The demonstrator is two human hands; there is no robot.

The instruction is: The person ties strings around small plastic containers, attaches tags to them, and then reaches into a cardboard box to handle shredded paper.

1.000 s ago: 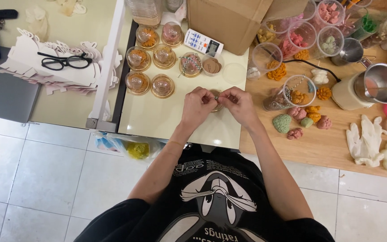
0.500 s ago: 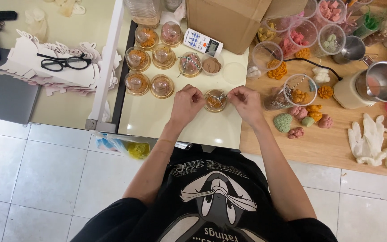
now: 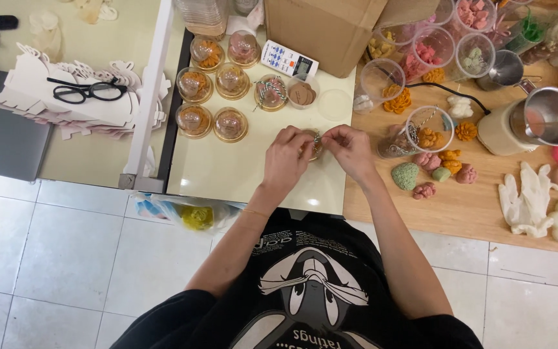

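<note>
Two hands meet over a small domed container (image 3: 314,143) on the pale tabletop (image 3: 227,169), near its front edge: the left hand (image 3: 287,157) and the right hand (image 3: 351,151) each pinch at a thin striped twine (image 3: 318,137) on top of the dome, fingertips almost touching. The dome is largely hidden by the fingers, so its contents cannot be made out. Behind the hands, well apart, stands a cluster of clear domes on gold bases (image 3: 218,87), each with an orange or pink piece inside; one twine-wrapped dome (image 3: 270,92) sits beside a stack of round brown tags (image 3: 302,94) and a white remote control (image 3: 289,62). To the right, on the wooden board (image 3: 460,210), lie small moulded flowers (image 3: 435,169), clear plastic cups (image 3: 429,128), a steel pitcher (image 3: 547,116) and white gloves (image 3: 528,197). Black glasses (image 3: 86,91) rest on white card cut-outs (image 3: 66,106) at left.
</note>
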